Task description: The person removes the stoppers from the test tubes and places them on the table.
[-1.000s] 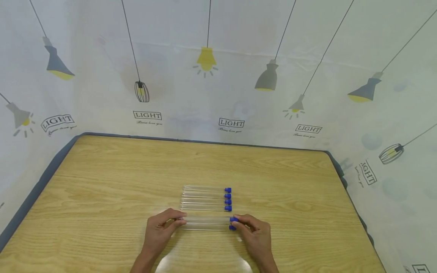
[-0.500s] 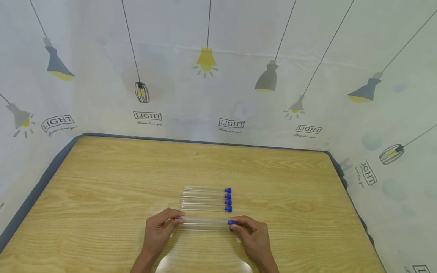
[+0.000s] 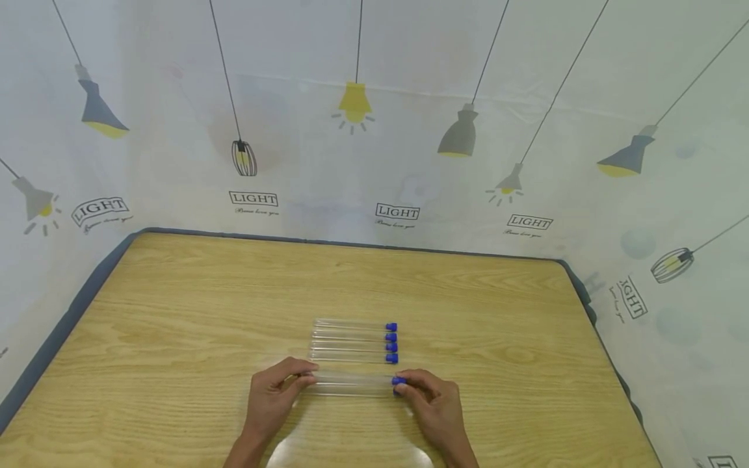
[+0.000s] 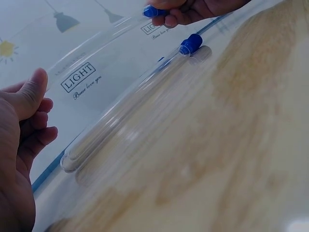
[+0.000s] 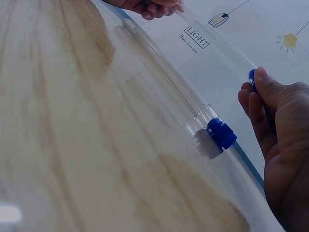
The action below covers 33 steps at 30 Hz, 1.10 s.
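A clear tube with a blue cap (image 3: pixel 398 381) is held up above the table between two hands. The left hand (image 3: pixel 274 396) pinches its rounded end; the right hand (image 3: pixel 435 403) pinches the cap end. In the left wrist view the raised tube (image 4: pixel 96 43) slants above another capped tube (image 4: pixel 125 104) lying on the table. The right wrist view shows the blue cap (image 5: pixel 222 133) of that lying tube, below the right hand (image 5: pixel 289 125). Beyond the hands, several capped tubes (image 3: pixel 351 356) lie side by side, caps to the right.
The wood-patterned table (image 3: pixel 193 292) has a dark edge along its back and sides. A pale sheet (image 3: pixel 304 156) printed with lamps and the word LIGHT surrounds it.
Over the last second the right hand and the held tube's cap have shifted slightly left. In the last half second almost nothing differs. The lying tubes keep their places.
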{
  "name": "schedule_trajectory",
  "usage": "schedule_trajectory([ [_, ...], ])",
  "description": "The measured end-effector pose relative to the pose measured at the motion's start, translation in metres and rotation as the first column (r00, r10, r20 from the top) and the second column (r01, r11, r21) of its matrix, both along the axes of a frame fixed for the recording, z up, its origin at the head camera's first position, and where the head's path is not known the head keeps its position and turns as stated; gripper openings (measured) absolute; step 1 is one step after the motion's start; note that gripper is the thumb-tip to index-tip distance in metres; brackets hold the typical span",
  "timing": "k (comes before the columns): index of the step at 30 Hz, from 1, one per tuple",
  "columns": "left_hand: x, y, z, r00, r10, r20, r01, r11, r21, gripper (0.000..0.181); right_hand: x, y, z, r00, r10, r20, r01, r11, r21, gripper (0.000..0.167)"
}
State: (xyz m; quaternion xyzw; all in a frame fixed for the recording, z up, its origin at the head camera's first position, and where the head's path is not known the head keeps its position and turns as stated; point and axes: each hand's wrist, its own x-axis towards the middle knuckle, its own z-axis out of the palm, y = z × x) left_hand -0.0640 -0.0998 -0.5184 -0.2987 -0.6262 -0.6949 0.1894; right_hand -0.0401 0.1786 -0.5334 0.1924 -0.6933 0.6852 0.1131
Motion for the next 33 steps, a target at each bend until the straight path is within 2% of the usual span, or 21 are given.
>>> schedule_trajectory([
  [6,0.0,-0.001,0.001,0.998,0.054,-0.031,-0.056,0.997,-0.054,0.04,0.0,-0.004,0.01,0.999,-0.016,-0.051,0.016,1.0,0.0,0.025],
  [11,-0.001,-0.004,0.0,0.998,0.061,-0.021,-0.063,0.996,-0.058,0.038,0.002,-0.008,0.022,0.998,-0.024,-0.065,0.024,1.0,0.008,0.021],
  [21,-0.006,-0.006,-0.017,0.993,0.111,-0.037,-0.113,0.992,-0.051,0.04,0.002,-0.009,0.022,0.996,-0.038,-0.085,0.041,0.999,0.036,0.021],
  [27,-0.002,-0.001,-0.003,0.982,0.185,-0.047,-0.189,0.978,-0.09,0.035,0.001,-0.009,0.024,0.993,-0.065,-0.094,0.07,0.996,0.052,0.021],
  [30,-0.001,0.001,0.005,0.979,0.199,-0.04,-0.202,0.974,-0.105,0.032,0.001,-0.01,0.026,0.991,-0.084,-0.106,0.092,0.993,0.074,0.023],
  [33,0.0,0.001,0.006,0.979,0.199,-0.034,-0.201,0.973,-0.11,0.032,0.001,-0.01,0.026,0.988,-0.097,-0.119,0.108,0.99,0.096,0.023],
])
